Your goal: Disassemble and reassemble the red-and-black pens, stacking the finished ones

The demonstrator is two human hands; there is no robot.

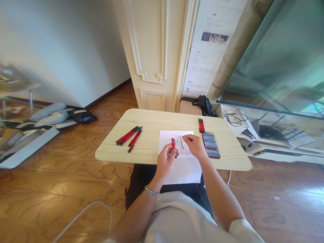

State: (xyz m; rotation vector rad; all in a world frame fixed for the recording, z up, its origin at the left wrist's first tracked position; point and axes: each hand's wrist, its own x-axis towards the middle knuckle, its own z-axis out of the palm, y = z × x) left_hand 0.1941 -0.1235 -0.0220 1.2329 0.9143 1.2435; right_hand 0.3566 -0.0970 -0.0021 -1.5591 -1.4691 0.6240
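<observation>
Red-and-black in the left hand [166, 158]: pinching a slim plastic pen [173, 143] between thumb and bent fingers, above a plain white paper sheet [181, 170]. To the other side, curling the fingers of the right hand [194, 145] close beside a thin dark rod [182, 142]; cannot tell whether gripping it or just next to it. Could lose the rod most easily: narrow, presumably round, likely to roll at a light knock. Could also drag the sheet by catching it with a wrist, given the overhang past the near edge of the pale wood-grain tabletop [108, 152]. Might drop the pen through too slack a pinch. Risky, too, to swing outward: leftward into loose red-and-black pens [128, 135], rightward into a dark flat rectangular device [212, 145], just beside three aligned red-and-black pens [201, 125].
</observation>
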